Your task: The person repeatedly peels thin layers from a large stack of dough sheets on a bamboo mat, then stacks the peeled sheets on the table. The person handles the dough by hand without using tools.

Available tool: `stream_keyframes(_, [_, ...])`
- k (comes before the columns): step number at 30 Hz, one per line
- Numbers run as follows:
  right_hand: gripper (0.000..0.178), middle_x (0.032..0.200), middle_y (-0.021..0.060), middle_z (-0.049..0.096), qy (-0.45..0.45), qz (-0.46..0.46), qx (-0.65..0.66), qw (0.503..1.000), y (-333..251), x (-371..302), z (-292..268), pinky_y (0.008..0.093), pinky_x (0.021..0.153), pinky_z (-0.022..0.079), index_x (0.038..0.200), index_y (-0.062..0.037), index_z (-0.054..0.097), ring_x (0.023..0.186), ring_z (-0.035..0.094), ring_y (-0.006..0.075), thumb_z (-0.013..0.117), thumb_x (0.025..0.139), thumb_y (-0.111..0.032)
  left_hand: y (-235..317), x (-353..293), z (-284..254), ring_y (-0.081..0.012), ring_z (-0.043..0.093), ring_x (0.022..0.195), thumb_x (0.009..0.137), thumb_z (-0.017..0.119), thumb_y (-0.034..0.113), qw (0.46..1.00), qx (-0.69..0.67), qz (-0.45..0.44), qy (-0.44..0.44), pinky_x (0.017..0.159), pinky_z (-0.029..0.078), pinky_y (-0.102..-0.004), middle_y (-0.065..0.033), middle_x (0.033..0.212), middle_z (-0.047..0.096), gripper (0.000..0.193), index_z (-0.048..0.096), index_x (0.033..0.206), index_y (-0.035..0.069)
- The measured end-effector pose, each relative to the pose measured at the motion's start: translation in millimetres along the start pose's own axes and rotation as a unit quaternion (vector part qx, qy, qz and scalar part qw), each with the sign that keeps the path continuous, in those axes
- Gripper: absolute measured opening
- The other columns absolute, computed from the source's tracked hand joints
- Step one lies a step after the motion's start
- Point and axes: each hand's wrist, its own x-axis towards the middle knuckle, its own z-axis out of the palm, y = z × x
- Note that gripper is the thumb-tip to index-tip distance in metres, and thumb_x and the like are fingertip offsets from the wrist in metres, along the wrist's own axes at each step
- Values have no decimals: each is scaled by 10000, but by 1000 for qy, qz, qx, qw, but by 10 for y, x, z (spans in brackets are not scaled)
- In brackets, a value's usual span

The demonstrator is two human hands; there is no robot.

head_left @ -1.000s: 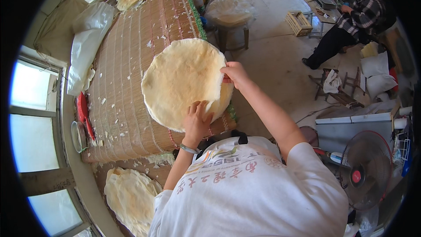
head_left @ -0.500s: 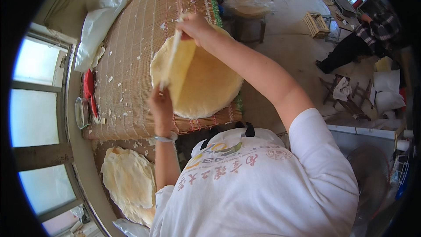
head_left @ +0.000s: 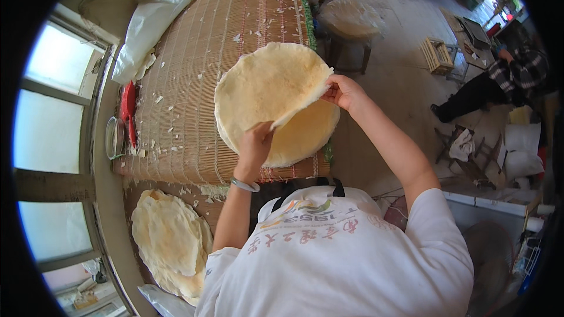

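Observation:
A thin, round pale-yellow flatbread (head_left: 267,85) lies over a stack of similar flatbreads (head_left: 308,132) at the near end of a slatted mat (head_left: 188,94). Its near right edge is lifted, so a gap shows above the stack. My left hand (head_left: 256,145) pinches that raised edge at the front. On the right side, my right hand (head_left: 345,93) grips the same edge between thumb and fingers. The far part of the sheet rests down on the pile.
Another flatbread pile (head_left: 170,238) sits at lower left. A red brush or scoop (head_left: 128,111), a glass bowl (head_left: 115,137) and plastic sheeting (head_left: 155,26) line the window side. Pale crumbs dot the mat. A covered round stool (head_left: 351,19) and a person (head_left: 499,79) are to the right.
The flatbread, held up almost edge-on before, now lies tilted with its broad face showing. My right hand has come nearer and to the right; my left has moved right.

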Motion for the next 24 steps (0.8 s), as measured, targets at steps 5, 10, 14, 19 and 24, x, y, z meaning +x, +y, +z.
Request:
stream_keyframes(5, [106, 744, 101, 627, -151, -48, 15, 987, -619, 270, 990, 414, 652, 595, 818, -18, 585, 636, 654, 256, 616, 765, -104, -209, 511, -930, -217, 616, 564, 838, 656, 164, 992, 39, -55, 103, 531, 470, -329, -142, 676, 636, 194, 685, 1004, 67])
stream_keyframes(10, [93, 865, 116, 696, -367, -163, 12, 916, -1391, -277, 2277, 416, 881, 534, 866, -15, 643, 795, 682, 241, 636, 794, -74, 487, 434, -2286, -55, 545, 633, 862, 626, 20, 959, 25, 35, 280, 575, 465, -234, -28, 724, 647, 185, 670, 1042, 8])
stream_keyframes(14, [359, 1087, 154, 648, -496, -270, -37, 824, -1060, -1617, 3079, 256, 810, 527, 1154, 109, 550, 817, 632, 129, 525, 837, -58, 892, -428, -3047, -79, 621, 730, 868, 629, 60, 924, 135, 40, 356, 664, 492, -234, -64, 788, 681, 200, 671, 1062, 30])
stream_keyframes(19, [76, 892, 117, 687, -511, -98, -60, 852, -428, -1658, 3568, 445, 1002, 461, 912, -6, 622, 834, 671, 221, 586, 852, -34, 868, -1461, -3455, -81, 559, 620, 825, 697, 133, 912, 247, -54, 324, 575, 443, -243, -63, 714, 638, 197, 675, 980, 14])
stream_keyframes(24, [36, 755, 98, 657, -493, 137, -106, 853, 1093, -1511, 4067, 386, 780, 567, 804, -15, 601, 724, 668, 235, 613, 827, -40, 349, -2585, -3723, -213, 486, 542, 818, 689, 172, 922, 217, -201, 250, 529, 405, -318, -139, 675, 575, 187, 661, 929, 24])
